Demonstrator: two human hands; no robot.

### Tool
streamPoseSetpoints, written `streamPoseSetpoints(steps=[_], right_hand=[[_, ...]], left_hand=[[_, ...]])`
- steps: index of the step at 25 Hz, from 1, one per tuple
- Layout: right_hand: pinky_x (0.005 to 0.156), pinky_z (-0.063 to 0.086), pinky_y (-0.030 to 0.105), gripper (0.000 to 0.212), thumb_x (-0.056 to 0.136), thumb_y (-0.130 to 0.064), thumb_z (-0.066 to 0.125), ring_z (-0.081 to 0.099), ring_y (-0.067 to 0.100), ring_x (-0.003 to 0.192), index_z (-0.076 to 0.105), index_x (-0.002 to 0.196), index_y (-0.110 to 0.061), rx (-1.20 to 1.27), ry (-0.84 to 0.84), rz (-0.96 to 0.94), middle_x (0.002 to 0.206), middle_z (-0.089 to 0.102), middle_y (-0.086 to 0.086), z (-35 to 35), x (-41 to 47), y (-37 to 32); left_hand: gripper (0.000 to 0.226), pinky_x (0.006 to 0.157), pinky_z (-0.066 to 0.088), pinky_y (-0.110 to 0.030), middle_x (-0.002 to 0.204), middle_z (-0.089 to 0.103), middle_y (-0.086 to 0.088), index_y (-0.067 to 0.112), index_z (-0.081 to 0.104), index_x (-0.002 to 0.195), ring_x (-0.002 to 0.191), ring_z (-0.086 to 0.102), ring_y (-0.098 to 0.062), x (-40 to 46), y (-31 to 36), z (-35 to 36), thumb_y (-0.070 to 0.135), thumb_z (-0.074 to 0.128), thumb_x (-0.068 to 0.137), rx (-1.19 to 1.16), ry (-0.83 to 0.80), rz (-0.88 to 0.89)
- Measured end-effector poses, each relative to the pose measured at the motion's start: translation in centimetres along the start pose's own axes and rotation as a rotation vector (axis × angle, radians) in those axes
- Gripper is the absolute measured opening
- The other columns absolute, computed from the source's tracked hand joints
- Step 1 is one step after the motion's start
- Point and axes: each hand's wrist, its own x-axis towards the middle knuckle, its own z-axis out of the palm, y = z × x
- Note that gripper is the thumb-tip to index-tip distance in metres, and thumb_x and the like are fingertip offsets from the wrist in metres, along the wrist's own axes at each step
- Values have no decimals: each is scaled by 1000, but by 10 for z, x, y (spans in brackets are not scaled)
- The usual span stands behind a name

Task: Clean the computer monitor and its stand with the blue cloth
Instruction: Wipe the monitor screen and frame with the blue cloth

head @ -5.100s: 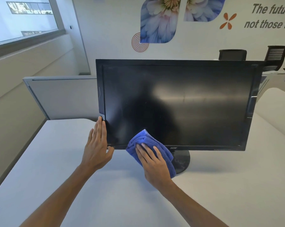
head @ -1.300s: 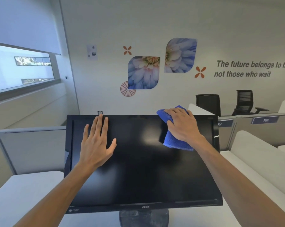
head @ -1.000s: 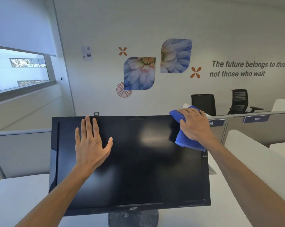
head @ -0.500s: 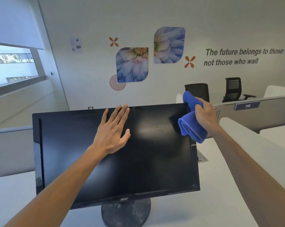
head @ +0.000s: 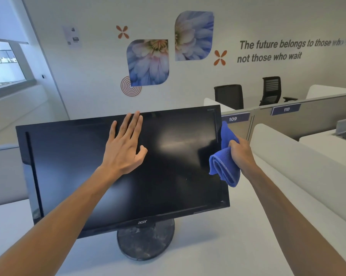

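A black monitor (head: 168,176) with a dark screen stands on a white desk, its right side swung away from me. Its round black stand base (head: 146,242) below looks dusty and smeared. My left hand (head: 124,148) lies flat on the upper middle of the screen, fingers spread, fingertips at the top edge. My right hand (head: 241,154) grips the folded blue cloth (head: 224,158) against the monitor's right edge, with part of the cloth reaching behind the bezel.
The white desk (head: 227,246) runs out to the right and front. Grey partitions (head: 277,120) with number plates 109 and 110 stand behind, with two black office chairs (head: 228,96) beyond. A white rounded divider (head: 297,156) sits at right.
The cloth went from the screen's bottom edge up to its top right corner, then down along the right edge. My left hand shifted to the upper middle. The monitor turned.
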Motion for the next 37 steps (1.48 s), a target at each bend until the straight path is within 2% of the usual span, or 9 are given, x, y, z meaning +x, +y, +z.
streamPoseSetpoints(steps=[4,8,15,17,21,28,31,34,37], right_hand=[[61,36,28,29,96,-9,34,45,16,63,45,74,-23,-19,-8,33,67,44,1,1,-20,33],[74,43,33,26,99,-12,32,56,23,82,55,111,-16,-32,-26,90,89,57,4,5,-35,65],[68,39,26,39,99,-6,32,53,16,77,51,133,-11,-34,-9,104,101,56,5,15,-80,112],[74,40,28,44,98,-5,31,56,22,88,50,137,-13,-27,-9,105,106,58,4,16,-89,121],[84,35,30,43,101,-4,31,50,22,98,46,140,-10,-16,19,171,117,55,3,21,-108,139],[81,39,33,39,102,-8,30,54,23,93,50,136,-11,-44,38,237,122,62,12,28,-131,158],[85,42,31,40,100,-5,35,58,28,100,50,136,-10,-42,259,184,127,61,13,28,-139,150],[87,48,36,50,94,0,47,56,32,115,45,143,-12,-333,323,-49,142,51,10,39,-153,145],[68,54,40,59,84,0,64,60,37,101,49,140,-11,-722,205,-171,134,52,19,51,-163,158]], left_hand=[[81,121,9,-52,166,4,-1,15,14,157,153,2,-18,-33,23,13,44,41,87,18,-4,68],[79,120,17,-54,165,13,-4,15,20,156,152,11,-20,-77,39,30,45,42,87,14,-55,70],[74,119,19,-54,165,12,-7,18,27,154,152,12,-25,-109,21,35,44,41,87,45,-119,36],[75,119,19,-54,165,10,-7,18,25,155,152,11,-24,-111,21,34,44,43,87,42,-112,29],[77,119,18,-54,165,9,-7,17,22,156,152,10,-24,-114,20,34,43,46,87,31,-99,23],[78,119,15,-54,165,10,-8,14,21,156,152,12,-26,-138,-4,31,46,39,87,36,-101,-8],[79,119,13,-54,165,11,-9,13,21,155,151,15,-28,-151,-21,24,46,39,86,39,-83,-57],[80,119,11,-55,165,9,-10,11,20,155,151,13,-30,-168,-42,18,49,37,86,57,-40,-184],[84,117,10,-57,164,6,-14,10,17,155,151,10,-35,-187,-64,13,50,40,85,34,-23,-360]])
